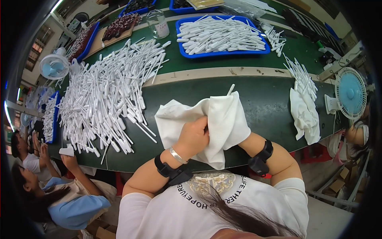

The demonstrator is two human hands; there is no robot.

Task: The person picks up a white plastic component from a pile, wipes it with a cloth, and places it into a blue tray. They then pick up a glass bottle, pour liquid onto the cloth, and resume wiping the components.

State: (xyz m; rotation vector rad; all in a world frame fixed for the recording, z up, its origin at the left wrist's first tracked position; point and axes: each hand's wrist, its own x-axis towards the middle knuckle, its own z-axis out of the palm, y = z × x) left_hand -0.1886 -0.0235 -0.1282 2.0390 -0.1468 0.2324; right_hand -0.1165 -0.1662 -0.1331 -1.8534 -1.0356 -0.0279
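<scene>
A white cloth (229, 119) is bunched in front of me over the dark green table (262, 95). My left hand (194, 137) is closed, with its curled fingers gripping a fold of the cloth. The cloth covers my right hand, so its fingers are hidden; only the wrist and right forearm (254, 146) show at the cloth's right side. From the top of the cloth pokes the tip of a thin white stick (231, 89). Left of the cloth lies a big loose heap of white plastic sticks (107, 95) with wider handle ends.
Beyond the pale table strip (207, 74) stands a blue tray (184, 51) of similar sticks, beside a clear bottle (157, 24). At right lie more sticks (300, 75), a second white cloth (304, 113) and a fan (350, 92). Co-workers (59, 199) sit at left.
</scene>
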